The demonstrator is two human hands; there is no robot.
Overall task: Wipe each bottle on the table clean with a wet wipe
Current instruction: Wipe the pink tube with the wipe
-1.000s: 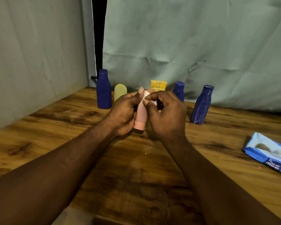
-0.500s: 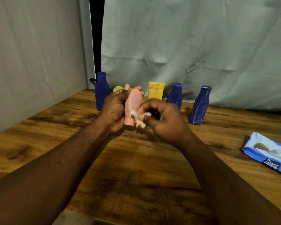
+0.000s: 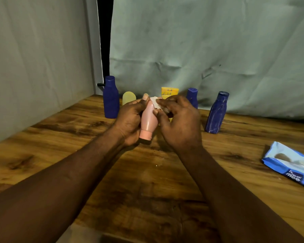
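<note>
wipe (image 3: 155, 103) moved up pink bottle (image 3: 148, 120) | glossy, cap down | left hand (image 3: 130, 118) grips it | right hand (image 3: 179, 120) pinches wipe

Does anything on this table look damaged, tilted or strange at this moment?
The rightmost blue bottle leans, perhaps only lens distortion, and shows pale streaks. The pink bottle is held cap-down in the left hand while the right hand pinches a wipe against it.

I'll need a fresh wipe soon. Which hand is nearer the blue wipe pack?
Right. The right hand, pressing a wipe to the pink bottle, lies left of the wipe pack; the left hand grips that bottle, farther left.
</note>
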